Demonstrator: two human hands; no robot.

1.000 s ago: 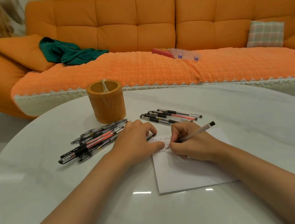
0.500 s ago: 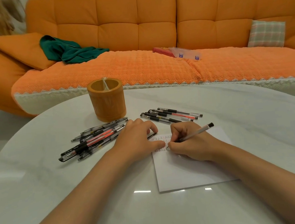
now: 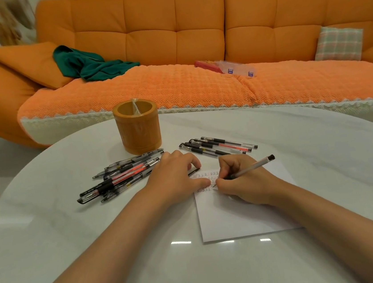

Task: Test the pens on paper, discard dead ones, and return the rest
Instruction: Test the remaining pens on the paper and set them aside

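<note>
Pen (image 3: 251, 168) hardly moved; fingers (image 3: 189, 162) of left hand (image 3: 173, 180) half-hide a black piece (image 3: 194, 172).

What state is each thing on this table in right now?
right hand, gripping pen, tip on paper
paper, flat, marks near top
left hand, thumb on paper, fingers curled over black piece
pen holder, upright
left pens, loose heap
right pens, lying side by side

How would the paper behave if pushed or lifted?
Paper: probably light and floppy, one thin sheet. Likely slides on the glossy table, perhaps why the left hand presses its corner while the right hand drives the pen.
</note>
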